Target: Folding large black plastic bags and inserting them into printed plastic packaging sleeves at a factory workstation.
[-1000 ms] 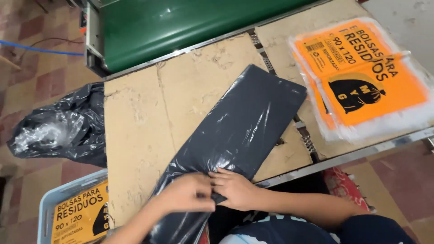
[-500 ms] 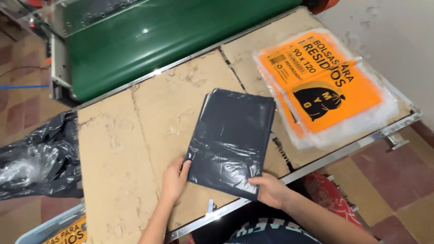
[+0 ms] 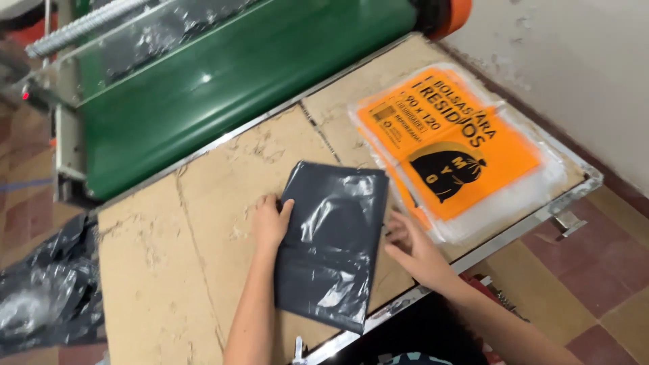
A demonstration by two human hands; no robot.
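The folded black plastic bag (image 3: 331, 247) lies flat on the cardboard-topped desk (image 3: 169, 270). Left hand (image 3: 270, 222) presses its left edge, fingers flat; right hand (image 3: 414, 247) hovers beside its right edge, fingers spread, gripping nothing. Risk: the slick film may spring unfolded or slide toward the desk's near edge.

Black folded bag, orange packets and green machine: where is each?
Black bag (image 3: 334, 243), head view, middle of its top face.
Orange packets (image 3: 460, 145), head view, top label.
Green machine (image 3: 223, 88), head view, front panel.
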